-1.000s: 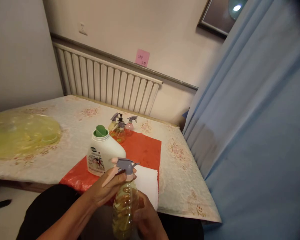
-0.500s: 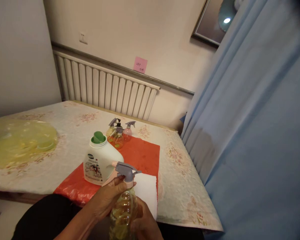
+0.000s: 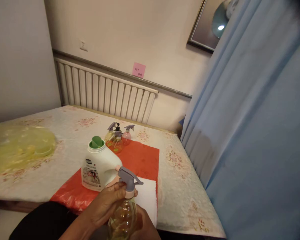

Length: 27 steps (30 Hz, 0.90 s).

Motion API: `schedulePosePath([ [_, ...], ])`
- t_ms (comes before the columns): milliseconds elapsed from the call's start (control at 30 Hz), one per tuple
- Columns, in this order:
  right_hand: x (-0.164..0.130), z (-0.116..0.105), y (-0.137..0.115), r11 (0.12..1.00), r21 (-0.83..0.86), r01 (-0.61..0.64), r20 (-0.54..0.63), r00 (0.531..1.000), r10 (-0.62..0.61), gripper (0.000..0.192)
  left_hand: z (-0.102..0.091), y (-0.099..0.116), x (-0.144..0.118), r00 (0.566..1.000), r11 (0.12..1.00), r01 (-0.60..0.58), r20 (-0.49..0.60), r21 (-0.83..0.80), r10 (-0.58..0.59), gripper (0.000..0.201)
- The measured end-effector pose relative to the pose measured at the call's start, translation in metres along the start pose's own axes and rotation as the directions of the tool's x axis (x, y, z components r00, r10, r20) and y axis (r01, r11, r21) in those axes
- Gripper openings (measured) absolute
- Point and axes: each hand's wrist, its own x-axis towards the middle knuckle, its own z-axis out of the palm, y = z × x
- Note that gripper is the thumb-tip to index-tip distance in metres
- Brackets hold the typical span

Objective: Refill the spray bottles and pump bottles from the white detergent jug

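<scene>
Low in the head view I hold a clear spray bottle (image 3: 123, 218) upright, with yellowish liquid inside and a grey trigger head (image 3: 129, 177). My left hand (image 3: 106, 203) grips it at the collar just under the trigger head. Around the lower right side of the bottle, my right hand (image 3: 146, 225) is wrapped; part of its fingers is hidden behind the bottle. Just beyond them stands a white jug (image 3: 100, 166) with a green funnel-like piece (image 3: 97, 142) in its mouth. A white cloth (image 3: 147, 196) lies right of the bottle.
Beneath the jug a red sheet (image 3: 142, 160) covers part of the floral bedspread (image 3: 175, 176). Several small bottles, one pink (image 3: 126, 137), stand at its far edge. A yellow plastic bag (image 3: 20, 146) lies left. A blue curtain (image 3: 240, 116) hangs right; a radiator (image 3: 102, 90) lines the wall.
The whole scene sits slightly lower in the picture as my view tilts up. Both hands stay on the spray bottle, whose trigger head looks tipped a little more to the right.
</scene>
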Motion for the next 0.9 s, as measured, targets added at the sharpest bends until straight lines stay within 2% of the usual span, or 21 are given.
schedulePosePath([
  [133, 0.003, -0.003, -0.002, 0.996, -0.047, 0.081, -0.035, 0.996, -0.083, 0.077, 0.003, -0.005, 0.004, 0.998, 0.985, -0.063, -0.009, 0.164, 0.065, 0.031],
  [233, 0.005, -0.003, -0.008, 0.989, -0.107, 0.104, 0.001, 0.995, -0.104, 0.082, 0.006, -0.007, 0.009, 0.988, 0.944, -0.135, -0.027, 0.3, 0.149, 0.03],
  [367, 0.007, -0.006, -0.012, 0.977, -0.174, 0.125, 0.025, 0.992, -0.123, 0.085, 0.004, -0.009, 0.013, 0.96, 0.903, -0.243, -0.048, 0.353, 0.277, 0.029],
  [567, 0.008, -0.018, -0.01, 0.953, -0.29, 0.083, -0.04, 0.994, -0.099, 0.09, -0.006, -0.011, 0.014, 0.978, 0.888, -0.208, 0.061, 0.41, 0.201, 0.029],
  [633, 0.012, -0.023, -0.01, 0.958, -0.27, 0.099, -0.046, 0.992, -0.115, 0.091, -0.012, -0.011, 0.014, 0.969, 0.842, -0.239, 0.06, 0.484, 0.24, 0.033],
  [700, 0.019, -0.031, -0.013, 0.958, -0.253, 0.133, -0.091, 0.983, -0.16, 0.088, -0.023, -0.01, 0.014, 0.943, 0.764, -0.272, 0.004, 0.585, 0.333, 0.036],
  [767, 0.031, -0.041, -0.02, 0.948, -0.272, 0.166, -0.176, 0.96, -0.219, 0.084, -0.044, -0.009, 0.012, 0.898, 0.677, -0.257, -0.088, 0.69, 0.431, 0.034],
  [833, 0.049, -0.053, -0.029, 0.932, -0.31, 0.186, -0.252, 0.929, -0.27, 0.082, -0.076, -0.008, 0.008, 0.855, 0.599, -0.177, -0.179, 0.781, 0.486, 0.031],
  [900, 0.072, -0.066, -0.038, 0.914, -0.356, 0.194, -0.293, 0.906, -0.306, 0.081, -0.116, -0.006, 0.001, 0.822, 0.525, -0.101, -0.227, 0.845, 0.522, 0.031],
])
